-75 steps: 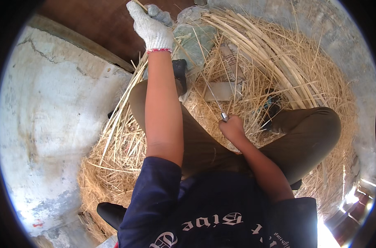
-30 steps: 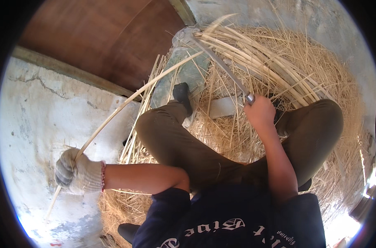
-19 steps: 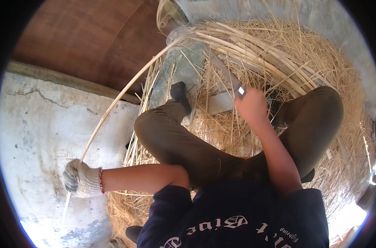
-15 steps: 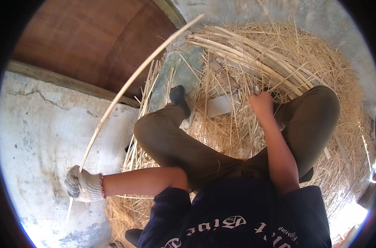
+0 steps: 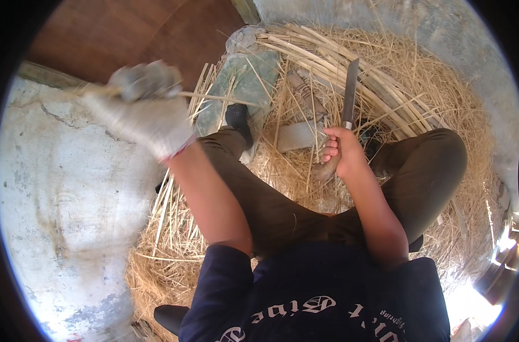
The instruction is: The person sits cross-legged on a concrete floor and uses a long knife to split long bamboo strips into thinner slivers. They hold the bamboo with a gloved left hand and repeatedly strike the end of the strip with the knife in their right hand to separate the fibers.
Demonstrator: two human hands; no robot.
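My right hand (image 5: 344, 149), bare, is closed round the wooden handle of a long knife (image 5: 350, 91). Its straight blade points away from me over the straw, and the handle's butt sticks out toward my lap. Off to the left, my gloved left hand (image 5: 142, 111) is smeared by motion. Its fingers are wrapped round a thin, pale bamboo strip (image 5: 219, 98), which shows to the right of the glove. On the straw left of the knife hand lies a grey rectangular block (image 5: 296, 137). Behind that block sits a short wooden piece with ridges (image 5: 309, 94).
Beyond the knife, a bundle of long pale bamboo strips (image 5: 385, 85) runs along the heap of straw shavings (image 5: 453, 108). A greenish slab (image 5: 251, 74) lies past my left foot. A stained wall (image 5: 71, 199) and a brown panel (image 5: 139, 34) close off the left side.
My left hand has swung forward and inward with the bamboo strip, which now lies crosswise. My right hand has turned, and the knife's blade has come into plain view.
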